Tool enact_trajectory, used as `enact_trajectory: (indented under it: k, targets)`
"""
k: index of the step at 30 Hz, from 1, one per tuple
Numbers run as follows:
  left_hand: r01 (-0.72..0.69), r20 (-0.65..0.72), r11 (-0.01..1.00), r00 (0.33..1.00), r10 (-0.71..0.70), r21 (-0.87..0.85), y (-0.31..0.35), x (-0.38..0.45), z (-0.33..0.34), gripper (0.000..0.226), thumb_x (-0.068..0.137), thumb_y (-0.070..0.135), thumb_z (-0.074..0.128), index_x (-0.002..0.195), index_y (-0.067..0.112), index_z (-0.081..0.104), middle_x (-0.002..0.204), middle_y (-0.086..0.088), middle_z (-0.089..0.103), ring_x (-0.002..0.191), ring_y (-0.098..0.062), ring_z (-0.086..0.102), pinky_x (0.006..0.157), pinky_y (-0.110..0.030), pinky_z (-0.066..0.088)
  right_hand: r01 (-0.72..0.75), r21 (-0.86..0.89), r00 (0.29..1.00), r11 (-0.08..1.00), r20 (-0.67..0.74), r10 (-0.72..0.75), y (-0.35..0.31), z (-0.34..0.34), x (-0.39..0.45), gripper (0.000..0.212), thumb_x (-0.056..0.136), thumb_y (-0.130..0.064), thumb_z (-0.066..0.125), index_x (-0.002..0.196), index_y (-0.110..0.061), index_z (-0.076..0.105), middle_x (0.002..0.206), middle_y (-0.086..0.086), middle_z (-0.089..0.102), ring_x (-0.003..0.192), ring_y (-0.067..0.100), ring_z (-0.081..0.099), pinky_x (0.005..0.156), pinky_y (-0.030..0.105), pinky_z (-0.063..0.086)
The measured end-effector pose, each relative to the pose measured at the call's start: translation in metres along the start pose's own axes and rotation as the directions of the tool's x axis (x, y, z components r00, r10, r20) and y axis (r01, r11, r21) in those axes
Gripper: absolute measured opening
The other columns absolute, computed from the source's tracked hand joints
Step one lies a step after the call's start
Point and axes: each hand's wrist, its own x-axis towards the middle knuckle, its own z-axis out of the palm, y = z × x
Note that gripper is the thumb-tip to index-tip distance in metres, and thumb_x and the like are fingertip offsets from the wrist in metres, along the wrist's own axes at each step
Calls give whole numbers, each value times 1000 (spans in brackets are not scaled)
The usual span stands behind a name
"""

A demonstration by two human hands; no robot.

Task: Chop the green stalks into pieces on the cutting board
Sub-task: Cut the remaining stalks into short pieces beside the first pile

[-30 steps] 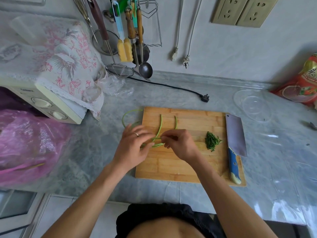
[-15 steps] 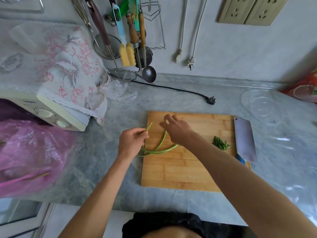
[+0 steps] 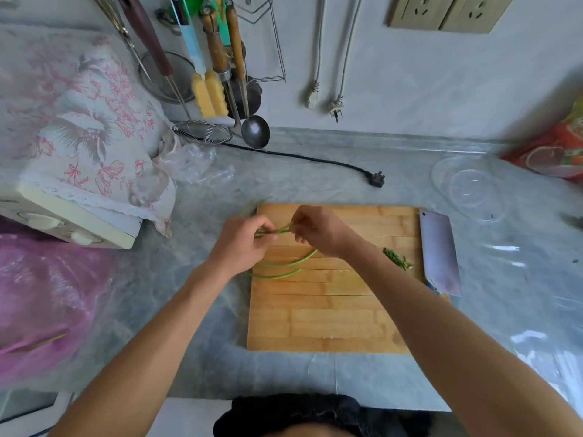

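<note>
- Counter (image 3: 315, 171): grey marble, holds everything; bare patches all round the board.
- Cutting board (image 3: 331, 316): wooden, frame centre, big free area toward 6 o'clock. Judgement: best place to cut, so lay the bundle flat there, not up at the 12 o'clock edge where both hands now work.
- Cleaver (image 3: 438, 250): lies flat at the board's 3 o'clock edge, blade toward 12, blue handle toward 6. Nobody holds it. Next it needs a right-hand pickup, I'd say only once the stalks are lined up.
- Left hand (image 3: 239, 244): near the board's 10 o'clock corner, fingers curled round the stalks' left ends.
- Right hand (image 3: 318, 230): just beside the left, toward 3 o'clock; fingertips pinch the same stalks. Hands close together, not touching.
- Green stalks (image 3: 274, 231): a short run bridges the two hands; two long curved ones (image 3: 284, 264) lie on the board below at 6 o'clock, tails under the left wrist. Step in hand looks like gathering and straightening. Do it well: even the ends, press the curve out, keep all parallel so one cut goes through all.
- Chopped pieces (image 3: 398, 259): small green pile at 3 o'clock beside the cleaver, partly behind the right forearm. Some cutting done, most stalks whole.
- Risk: springy stalks may fan out once released; left hand should pin them.
</note>
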Motion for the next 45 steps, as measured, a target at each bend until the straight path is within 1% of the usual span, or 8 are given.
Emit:
enact_trajectory:
  k: [6,9,13,17,29,33,36,45]
  targets:
    - [-10,-14,996,1000,9,-90,8,5,11,22,87,19,76,107,14,76,99,8,73,89,4,64,81,-2,43,-114,387,975,915,-135,179,9,-1,-22,11,92,-7,63,100,0,64,83,11,70,69,15,65,67,25,57]
    - [77,-101,977,990,-99,-199,2,-1,19,21,85,17,77,106,14,76,93,7,73,82,4,65,81,-11,48,-214,515,911,830,-201,360,21,4,-27,28,93,-18,64,115,-2,59,99,12,69,78,19,67,72,31,60]
    - [172,-156,869,950,-271,-465,0,-5,21,22,86,7,75,101,24,73,73,12,73,69,-7,67,75,-28,56,-210,22,942,978,-262,208,33,20,-42,30,90,-22,65,118,-12,60,102,3,67,87,19,65,67,23,51]
    - [185,-152,775,928,-340,-605,3,-5,20,31,88,3,71,117,12,68,74,10,73,63,-4,64,65,-21,56,20,-417,1000,909,-5,-25,43,40,-49,38,88,-22,68,125,-16,62,117,8,58,106,28,57,85,37,49]
    - [-95,-234,977,971,50,-188,25,-24,-21,24,87,11,74,111,11,75,92,8,69,83,-7,66,72,-15,50,103,-572,995,814,70,-77,50,55,-46,14,95,-18,55,108,-15,59,111,4,52,107,24,48,86,37,47]
    - [-65,-138,990,989,46,-129,6,-45,-10,22,84,11,77,105,16,78,90,12,70,84,-1,65,75,-6,43,-45,-79,997,996,-71,40,46,48,-55,4,92,-7,59,95,-7,61,91,7,60,84,21,57,71,34,47]
    - [-39,-82,991,996,29,-132,-5,-60,5,22,83,11,78,104,16,78,92,12,72,87,0,66,77,-8,45,-119,365,982,923,-93,163,40,42,-66,5,89,1,65,90,4,61,72,12,63,64,17,60,63,31,55]
    - [4,-5,990,1000,-5,-141,-16,-82,49,21,83,13,78,104,17,78,94,16,72,87,1,68,79,-23,55,-164,554,954,816,-122,275,47,51,-90,13,88,0,66,94,-10,68,73,8,66,62,14,64,64,26,57]
